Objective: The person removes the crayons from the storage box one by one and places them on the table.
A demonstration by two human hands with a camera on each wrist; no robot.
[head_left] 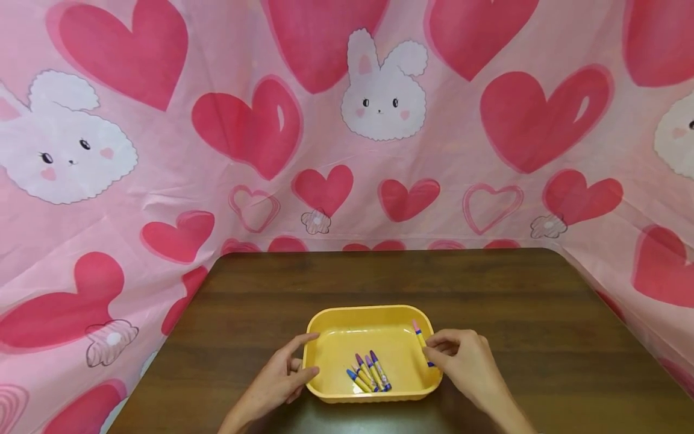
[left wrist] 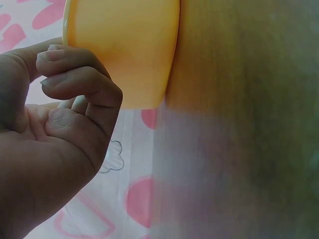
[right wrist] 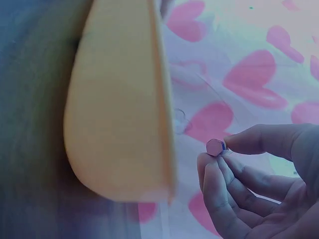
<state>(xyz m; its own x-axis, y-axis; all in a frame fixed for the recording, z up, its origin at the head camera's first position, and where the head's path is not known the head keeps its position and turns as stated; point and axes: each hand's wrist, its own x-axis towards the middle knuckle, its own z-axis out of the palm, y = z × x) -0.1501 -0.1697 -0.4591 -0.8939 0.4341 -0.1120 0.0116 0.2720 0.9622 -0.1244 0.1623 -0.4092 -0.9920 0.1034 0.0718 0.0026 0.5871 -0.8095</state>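
A yellow plastic tray stands near the front of the table. Several crayons with purple, blue and pinkish tips and yellow wrappers lie together in it, toward the near side. My left hand holds the tray's left rim, forefinger and thumb on the edge and the other fingers curled beside the outer wall. Over the tray's right side, my right hand pinches a pink crayon between thumb and fingertips, its pink tip pointing away. In the right wrist view the crayon's flat hexagonal end shows above the rim.
Dark wood-grain table lies under the tray, with rounded far corners. A pink cloth printed with hearts and white rabbits hangs behind the table and along both sides.
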